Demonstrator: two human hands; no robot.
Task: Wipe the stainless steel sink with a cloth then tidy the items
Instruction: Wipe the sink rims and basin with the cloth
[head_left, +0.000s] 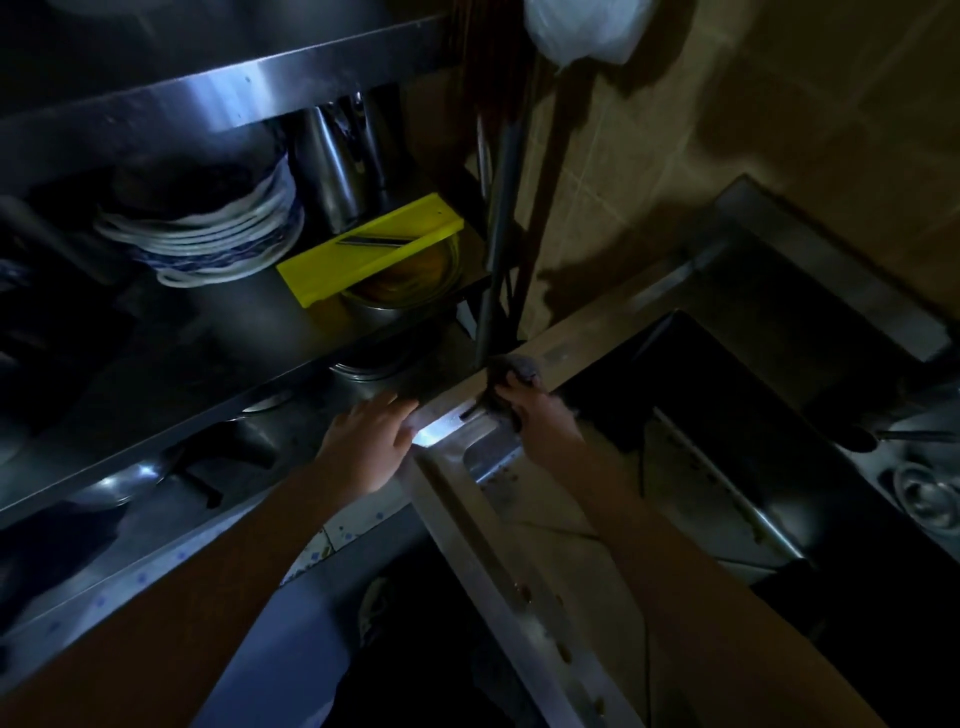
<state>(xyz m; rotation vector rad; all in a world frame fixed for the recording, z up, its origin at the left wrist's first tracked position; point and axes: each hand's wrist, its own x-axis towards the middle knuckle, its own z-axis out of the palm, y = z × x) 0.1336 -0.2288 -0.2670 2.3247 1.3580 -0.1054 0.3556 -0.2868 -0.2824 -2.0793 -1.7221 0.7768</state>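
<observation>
At the corner of the stainless steel sink (524, 597), on its rim, the right hand (545, 421) grips a dark cloth (519, 366) bunched against the metal. The left hand (369, 441) lies with fingers straight at the edge of the neighbouring steel shelf (234, 322), which carries stacked plates (208, 234) and a yellow slicer (363, 254).

Cloth (519, 365) partly hidden under the right hand (540, 422); sink (488, 519) interior lost in shadow.

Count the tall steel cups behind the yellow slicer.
2 steel cups: one directly behind the yellow slicer, beside the stacked plates; the other just right of it. Darkness may hide more.
</observation>
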